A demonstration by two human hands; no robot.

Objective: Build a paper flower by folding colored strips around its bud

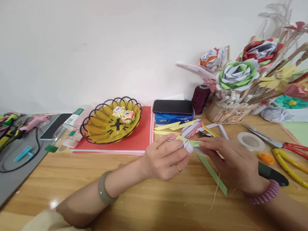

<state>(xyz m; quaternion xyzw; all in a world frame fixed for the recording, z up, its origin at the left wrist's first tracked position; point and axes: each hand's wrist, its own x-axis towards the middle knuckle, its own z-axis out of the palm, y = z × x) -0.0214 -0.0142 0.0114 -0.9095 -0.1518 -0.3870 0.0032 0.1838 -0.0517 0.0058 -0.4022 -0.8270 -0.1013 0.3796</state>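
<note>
My left hand (165,159) is closed around a small folded-paper flower (187,145), white with green and yellow parts. Its fingers hide much of the flower. A light green paper strip (195,143) runs from the flower to the fingertips of my right hand (234,164), which pinch its far end. On the tabletop below lies another green strip (212,174) with thin raffia-like threads by it. Beyond my hands are loose yellow and white paper strips (169,127). A dark-handled tool (273,174) is partly hidden under my right hand.
A yellow woven basket (100,126) with small paper flowers (128,115) rests on red paper (142,138). Behind are a phone (173,107) and maroon thread (200,97). Scissors (272,139), tape (250,141) and a flower-filled pot (222,112) stand right. A pink glue gun (35,121) lies left.
</note>
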